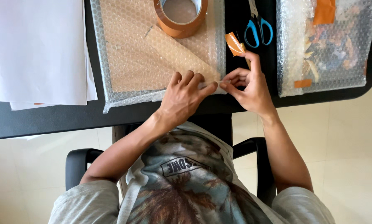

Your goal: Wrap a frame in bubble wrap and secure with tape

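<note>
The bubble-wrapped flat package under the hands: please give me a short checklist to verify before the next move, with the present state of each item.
1. Left hand presses on the bubble-wrapped package near its corner: ok.
2. Right hand pinches the folded wrap edge at the same corner: ok.
3. A cut strip of brown tape hangs from the right index finger, ready: ok.
4. Tape roll rests on the package, within likely reach: ok.
5. Blue-handled scissors lie on the table, apart from both hands: ok.
6. The fold is flat and tight under the fingers: cannot tell, the hands hide it.
</note>
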